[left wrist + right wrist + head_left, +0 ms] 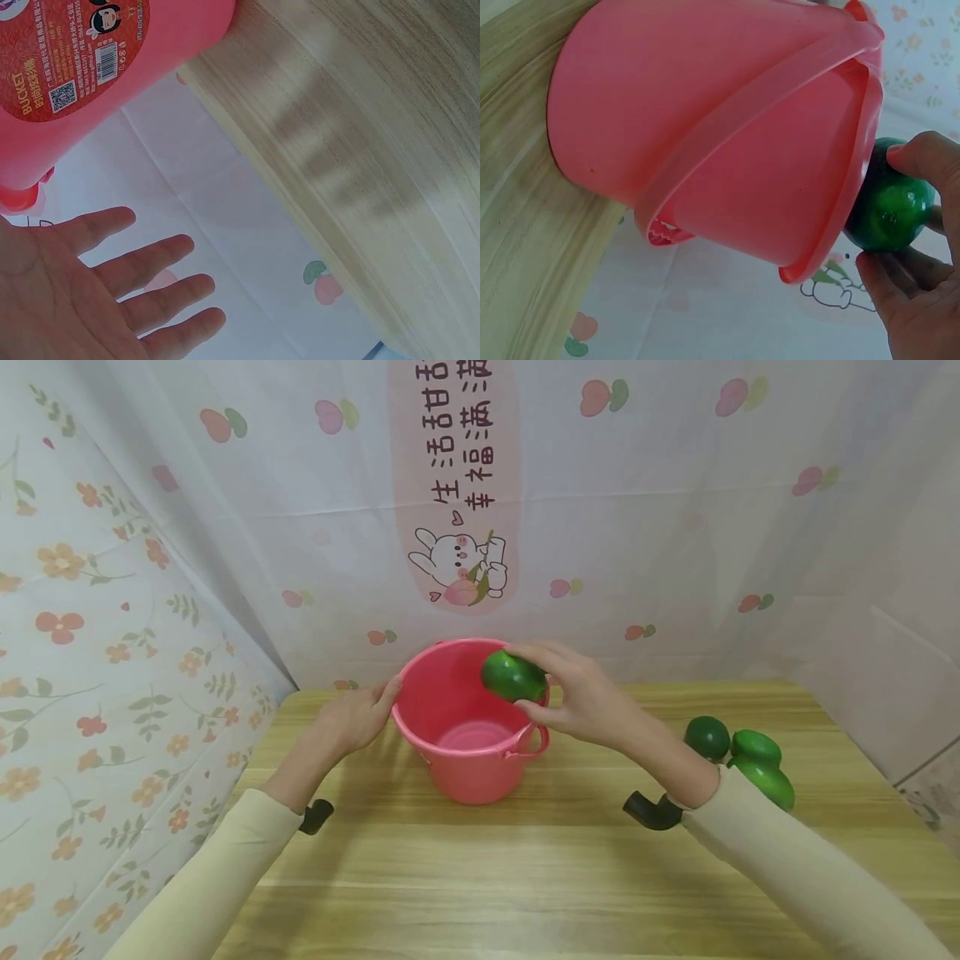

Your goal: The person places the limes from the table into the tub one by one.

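Observation:
A pink plastic bucket (477,777) stands upright on the wooden table, its inner floor visible in the head view. My right hand (581,693) holds a glossy green oval fruit (513,676) over the bucket's right rim, thumb on one side and fingers on the other. The right wrist view shows the same fruit (892,199) at the bucket's mouth. On the other side, my left hand (356,717) is at the left rim, thumb side against it. Its fingers are spread and fairly straight in the left wrist view, beside the bucket's labelled wall (172,37).
On the table's right lie a dark green round fruit (707,738), a green fruit (756,747) and a larger green one (767,783), partly behind my right forearm. Black curved pieces (651,811) show beside both forearms. A printed curtain (697,568) hangs behind the table (480,885).

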The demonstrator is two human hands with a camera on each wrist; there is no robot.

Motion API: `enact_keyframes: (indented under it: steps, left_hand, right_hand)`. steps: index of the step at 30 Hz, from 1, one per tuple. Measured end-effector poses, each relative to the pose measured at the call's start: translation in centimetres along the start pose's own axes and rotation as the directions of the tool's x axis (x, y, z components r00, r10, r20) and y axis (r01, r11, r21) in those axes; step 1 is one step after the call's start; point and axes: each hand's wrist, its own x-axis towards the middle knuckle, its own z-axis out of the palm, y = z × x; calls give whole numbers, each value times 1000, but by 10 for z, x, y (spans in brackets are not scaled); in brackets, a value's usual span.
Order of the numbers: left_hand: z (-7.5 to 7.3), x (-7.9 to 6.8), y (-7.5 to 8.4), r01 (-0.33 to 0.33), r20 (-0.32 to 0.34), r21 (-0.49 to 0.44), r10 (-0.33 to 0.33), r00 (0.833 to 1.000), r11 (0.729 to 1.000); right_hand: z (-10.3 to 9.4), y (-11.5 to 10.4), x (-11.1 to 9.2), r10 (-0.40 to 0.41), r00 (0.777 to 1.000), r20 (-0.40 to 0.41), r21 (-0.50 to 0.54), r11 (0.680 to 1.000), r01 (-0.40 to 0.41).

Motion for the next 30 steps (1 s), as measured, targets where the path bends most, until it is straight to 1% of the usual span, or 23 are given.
enact_keyframes:
  steps: [6,17,24,26,30]
  left_hand:
    - [1,0,0,11,5,-3,-11,1000,1000]
    - [0,-1,2,-4,-6,-10,4,1000,1000]
    - [0,-1,1,0,2,-22,0,1000,1000]
    - [1,-2,1,0,5,-28,0,1000,1000]
    - [1,-1,-1,4,3,-40,-4,1000,999]
  right_hand:
    - [5,2,3,-2,1000,10,7,1000,2]
    - [7,5,3,-2,1000,16,8,1000,2]
    - [-1,6,-3,37,999,9,40,998,-38]
    - [-5,7,-6,39,999,3,32,999,-39]
    - [-13,11,-15,37,999,-14,-38,999,-38]
